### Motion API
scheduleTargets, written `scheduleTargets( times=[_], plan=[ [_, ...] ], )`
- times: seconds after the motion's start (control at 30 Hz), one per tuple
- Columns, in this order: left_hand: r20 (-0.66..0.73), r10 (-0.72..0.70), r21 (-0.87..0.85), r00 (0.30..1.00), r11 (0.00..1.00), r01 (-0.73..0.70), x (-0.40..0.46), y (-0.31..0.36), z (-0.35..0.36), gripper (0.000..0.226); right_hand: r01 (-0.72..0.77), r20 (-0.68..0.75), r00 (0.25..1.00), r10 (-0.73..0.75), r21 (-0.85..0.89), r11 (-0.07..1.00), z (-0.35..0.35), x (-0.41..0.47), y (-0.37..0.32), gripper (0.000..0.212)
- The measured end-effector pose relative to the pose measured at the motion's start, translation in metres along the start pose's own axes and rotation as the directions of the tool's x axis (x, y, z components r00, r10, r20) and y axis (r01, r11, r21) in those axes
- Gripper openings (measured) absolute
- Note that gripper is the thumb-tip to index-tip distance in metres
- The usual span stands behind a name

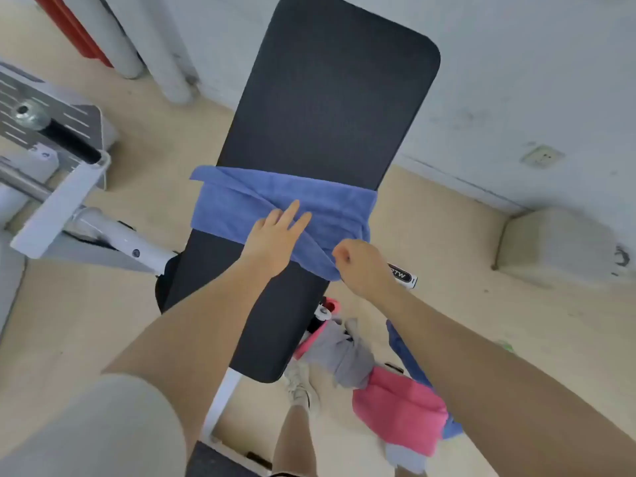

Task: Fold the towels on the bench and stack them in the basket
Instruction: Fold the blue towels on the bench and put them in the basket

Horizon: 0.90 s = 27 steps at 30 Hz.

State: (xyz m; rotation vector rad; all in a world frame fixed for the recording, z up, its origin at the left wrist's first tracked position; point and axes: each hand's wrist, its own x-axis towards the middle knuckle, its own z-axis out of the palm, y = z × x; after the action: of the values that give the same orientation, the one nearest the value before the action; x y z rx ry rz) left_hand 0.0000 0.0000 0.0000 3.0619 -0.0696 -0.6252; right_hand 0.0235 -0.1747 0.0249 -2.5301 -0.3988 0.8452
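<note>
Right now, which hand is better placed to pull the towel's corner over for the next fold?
Right. The right hand already grips the towel at its near right corner, off the bench edge. The left hand lies flat on the towel, pinning it.

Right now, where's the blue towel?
Head view, centre: the blue towel lies across the black bench, the left hand flat on it and the right hand gripping its near right corner.

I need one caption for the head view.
Left hand presses blue towel on bench; right hand grips its corner.
</note>
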Motion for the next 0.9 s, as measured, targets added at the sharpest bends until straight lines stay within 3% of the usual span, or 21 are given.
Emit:
scheduleTargets(
  times=[0.17, 0.27, 0.33, 0.4, 0.47, 0.53, 0.67, 0.77, 0.9],
  plan=[
    [-0.033, 0.076, 0.194, 0.997, 0.979, -0.068, 0.024, -0.02, 0.019, 0.058, -0.116, -0.051, 0.992, 0.12, 0.062, 0.991, 0.001, 0.004, 0.004, 0.025],
    [-0.105, 0.133, 0.221, 0.986, 0.969, -0.108, 0.022, -0.027, 0.033, 0.042, -0.136, -0.073, 0.988, 0.139, 0.042, 0.99, 0.0, -0.005, 0.004, 0.026],
    [-0.156, 0.152, 0.123, 0.976, 0.983, -0.134, 0.018, -0.026, 0.031, 0.033, -0.14, -0.088, 0.986, 0.143, 0.045, 0.989, -0.003, -0.011, 0.003, 0.03],
    [-0.117, 0.088, -0.149, 0.989, 0.983, -0.105, 0.006, -0.018, 0.02, 0.019, -0.139, -0.127, 0.981, 0.15, 0.089, 0.986, -0.004, -0.022, 0.003, 0.031],
    [-0.065, 0.02, -0.429, 0.998, 0.902, -0.046, -0.01, -0.009, 0.002, 0.008, -0.145, -0.18, 0.968, 0.173, 0.158, 0.977, -0.009, -0.039, 0.004, 0.024],
    [-0.103, 0.039, -0.557, 0.994, 0.826, -0.09, -0.029, 0.001, -0.021, 0.008, -0.128, -0.228, 0.959, 0.168, 0.183, 0.975, -0.018, -0.06, 0.004, 0.024],
    [-0.24, 0.159, -0.685, 0.958, 0.671, -0.283, -0.079, 0.043, -0.082, 0.014, -0.038, -0.368, 0.923, 0.111, 0.199, 0.979, -0.047, -0.111, 0.007, 0.022],
    [-0.296, 0.277, -0.69, 0.914, 0.599, -0.406, -0.125, 0.09, -0.122, 0.013, 0.024, -0.475, 0.876, 0.088, 0.224, 0.974, -0.069, -0.161, 0.015, 0.022],
    [-0.389, 0.329, -0.713, 0.86, 0.484, -0.507, -0.201, 0.169, -0.15, 0.02, 0.142, -0.608, 0.787, 0.105, 0.344, 0.928, -0.084, -0.249, 0.038, 0.021]
  ],
)
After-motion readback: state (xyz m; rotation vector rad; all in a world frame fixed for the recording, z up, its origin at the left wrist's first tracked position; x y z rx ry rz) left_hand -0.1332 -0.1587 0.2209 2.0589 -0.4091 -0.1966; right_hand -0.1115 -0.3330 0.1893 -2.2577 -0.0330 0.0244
